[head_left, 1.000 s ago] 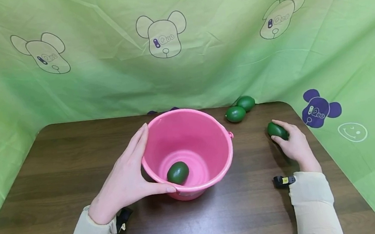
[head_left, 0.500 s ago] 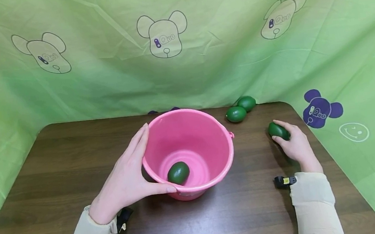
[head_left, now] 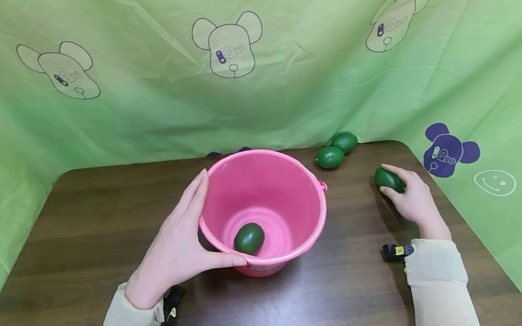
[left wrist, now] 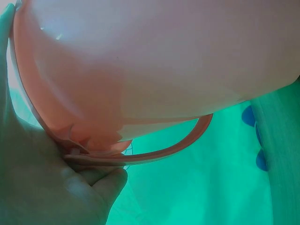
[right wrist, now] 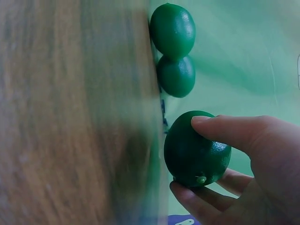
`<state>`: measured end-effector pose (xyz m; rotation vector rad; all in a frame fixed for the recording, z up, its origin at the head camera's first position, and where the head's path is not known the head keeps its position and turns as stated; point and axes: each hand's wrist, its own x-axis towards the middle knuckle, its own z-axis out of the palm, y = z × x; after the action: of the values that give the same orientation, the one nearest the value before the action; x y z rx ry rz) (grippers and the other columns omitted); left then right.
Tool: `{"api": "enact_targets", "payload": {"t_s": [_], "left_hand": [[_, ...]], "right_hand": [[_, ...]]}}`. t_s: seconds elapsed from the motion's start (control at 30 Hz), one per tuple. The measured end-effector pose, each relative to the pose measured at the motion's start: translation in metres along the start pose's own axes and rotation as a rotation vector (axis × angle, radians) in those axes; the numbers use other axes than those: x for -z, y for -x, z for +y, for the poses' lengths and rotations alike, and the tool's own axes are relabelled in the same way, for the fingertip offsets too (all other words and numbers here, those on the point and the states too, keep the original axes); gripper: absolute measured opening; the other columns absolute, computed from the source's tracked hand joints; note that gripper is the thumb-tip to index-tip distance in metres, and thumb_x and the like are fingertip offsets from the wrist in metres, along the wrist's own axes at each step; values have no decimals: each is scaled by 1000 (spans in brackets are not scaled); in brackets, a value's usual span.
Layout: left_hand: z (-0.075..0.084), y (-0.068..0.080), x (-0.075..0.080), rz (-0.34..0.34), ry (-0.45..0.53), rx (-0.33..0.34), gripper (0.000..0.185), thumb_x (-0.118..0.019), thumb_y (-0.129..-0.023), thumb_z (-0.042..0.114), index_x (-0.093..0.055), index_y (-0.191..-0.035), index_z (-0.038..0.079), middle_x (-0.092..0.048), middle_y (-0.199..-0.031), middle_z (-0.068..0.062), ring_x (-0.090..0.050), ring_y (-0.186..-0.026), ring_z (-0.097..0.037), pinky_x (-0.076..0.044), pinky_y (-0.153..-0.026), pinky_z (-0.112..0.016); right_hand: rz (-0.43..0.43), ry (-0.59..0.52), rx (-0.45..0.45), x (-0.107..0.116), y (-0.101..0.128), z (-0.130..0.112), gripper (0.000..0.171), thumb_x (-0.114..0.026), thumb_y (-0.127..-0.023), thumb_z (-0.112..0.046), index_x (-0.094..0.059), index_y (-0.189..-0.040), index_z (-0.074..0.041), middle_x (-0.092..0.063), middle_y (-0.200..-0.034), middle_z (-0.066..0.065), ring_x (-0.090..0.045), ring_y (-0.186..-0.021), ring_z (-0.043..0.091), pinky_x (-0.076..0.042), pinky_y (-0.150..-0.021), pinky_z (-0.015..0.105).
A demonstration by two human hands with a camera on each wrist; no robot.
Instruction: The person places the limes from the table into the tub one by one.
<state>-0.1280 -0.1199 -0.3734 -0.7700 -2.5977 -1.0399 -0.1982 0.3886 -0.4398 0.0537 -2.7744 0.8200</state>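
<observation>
My left hand [head_left: 179,243] grips the pink bucket [head_left: 315,232] at the left side of its rim, thumb along the front edge and fingers spread toward the back. The left wrist view shows the bucket's curved handle [left wrist: 187,143] passing close by that hand. Inside the bucket, on its floor, lies a dark green avocado [head_left: 249,239]. At the table's right side, my right hand [head_left: 414,198] pinches another dark green avocado [right wrist: 192,154] between thumb and fingers; its small stem nub shows in the right wrist view. That avocado is close over the tabletop.
Two smooth green limes [head_left: 330,157] sit together at the table's back edge, right of the bucket. A green printed cloth [head_left: 148,122] hangs behind and around the brown wooden table [head_left: 79,234].
</observation>
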Motion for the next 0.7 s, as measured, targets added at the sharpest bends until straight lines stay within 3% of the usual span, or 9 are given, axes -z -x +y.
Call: {"api": "enact_targets", "payload": {"t_s": [0.7], "left_hand": [[-1,-1,1,-14,12,11,137,-77,-63,81,-8,-165,22,-8,-168,10,-26,-149,-19,-41,-109,-46]], "right_hand": [[66,-26,77,10,-4,-27,59,-70,-95,-4,-52,-151,-11,-46,-141,34,-48,-119,53,-42,-86,66]]}}
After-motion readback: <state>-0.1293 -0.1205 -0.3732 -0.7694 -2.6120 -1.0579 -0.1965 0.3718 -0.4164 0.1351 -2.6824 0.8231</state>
